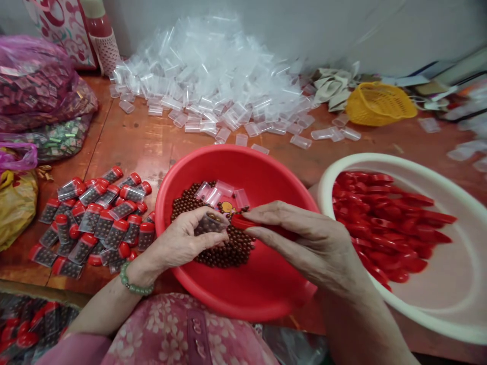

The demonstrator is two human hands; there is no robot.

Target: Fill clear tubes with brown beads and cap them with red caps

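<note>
Over a red basin [274, 177], my left hand [190, 235] is closed round a clear plastic tube [210, 224] with some brown balls showing inside. A red plastic cap [242, 221] is pinched between the thumb and fingers of my right hand [304, 238], close to the tube's open end. Brown balls [224, 253] lie in the basin below both hands, partly hidden by them. Several loose clear tubes [224, 188] rest on the balls near the basin's far side, beside a small yellow and purple piece [227, 207].
Filled tubes with red caps [104, 223] are heaped at left. A white basin [452, 299] of red caps [388, 223] stands at right. Clear tubes [224, 76] form a big pile at the back, near a yellow basket [380, 104]. Bags of small packets [41, 86] sit far left.
</note>
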